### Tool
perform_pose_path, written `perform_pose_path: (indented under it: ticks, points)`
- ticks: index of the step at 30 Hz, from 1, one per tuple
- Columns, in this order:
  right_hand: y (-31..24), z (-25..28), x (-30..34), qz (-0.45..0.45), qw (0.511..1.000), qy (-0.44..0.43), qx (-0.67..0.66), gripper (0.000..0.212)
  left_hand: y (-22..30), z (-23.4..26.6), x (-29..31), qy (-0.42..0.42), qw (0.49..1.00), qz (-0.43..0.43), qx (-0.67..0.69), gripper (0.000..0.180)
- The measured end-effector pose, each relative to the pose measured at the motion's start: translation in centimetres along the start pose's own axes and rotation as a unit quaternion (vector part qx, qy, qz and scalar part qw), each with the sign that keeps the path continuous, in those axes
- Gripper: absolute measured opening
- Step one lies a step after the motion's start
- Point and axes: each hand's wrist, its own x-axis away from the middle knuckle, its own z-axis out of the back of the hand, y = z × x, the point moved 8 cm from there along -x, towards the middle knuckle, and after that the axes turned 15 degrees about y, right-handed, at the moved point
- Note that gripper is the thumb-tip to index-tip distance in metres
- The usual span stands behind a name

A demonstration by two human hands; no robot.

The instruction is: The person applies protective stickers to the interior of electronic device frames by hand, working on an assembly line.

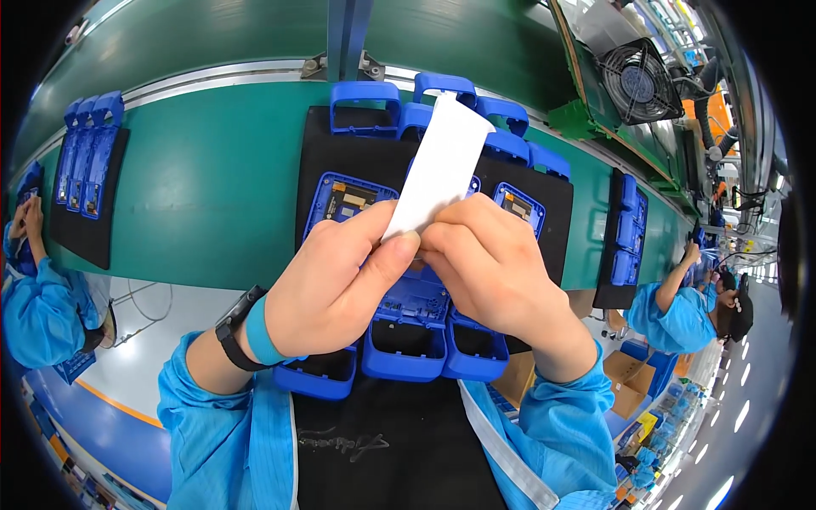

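Head cam looks down on a white paper strip (442,166), pinched at its lower end between both thumbs and forefingers; left hand (336,280) and right hand (493,263) are closed tight on it, held up over blue plastic housings (408,327) on a black mat (323,149). Looks like peeling or separating the strip, so next needs a careful fingertip pull. Green conveyor belt (212,187) underneath, co-workers in blue smocks (38,310) on both sides, fan (637,81) beyond

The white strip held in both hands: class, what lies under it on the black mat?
Under the white strip lie blue plastic casings on the black mat. The left hand and right hand pinch its lower end. The casing beneath it is mostly covered.
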Motion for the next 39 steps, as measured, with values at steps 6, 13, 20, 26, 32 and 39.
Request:
perform_pose_path:
  ticks: [6,13,20,26,32,39]
  points:
    - [-0.4,-0.3,0.0,0.025,0.999,-0.017,0.013,0.021,-1.2,-0.3,-0.4,0.012,0.993,0.053,0.106,0.027]
    - [4.5,1.3,0.4,-0.14,0.988,-0.062,-0.006,0.008,-3.2,5.7,-0.5,0.173,0.968,0.068,0.17,0.031]
    - [6.6,-0.9,1.1,-0.163,0.975,-0.143,0.055,0.005,-3.6,7.1,1.0,0.227,0.955,0.037,0.189,0.032]
    - [7.8,-2.1,0.6,-0.156,0.969,-0.179,0.074,0.008,-3.9,7.2,1.5,0.23,0.953,0.044,0.19,0.032]
    - [8.0,-2.4,0.4,-0.145,0.963,-0.208,0.093,0.009,-3.9,7.4,1.6,0.237,0.952,0.044,0.191,0.033]
    - [7.9,-2.8,0.4,-0.153,0.955,-0.221,0.122,0.008,-4.3,7.6,1.7,0.238,0.95,0.05,0.197,0.033]
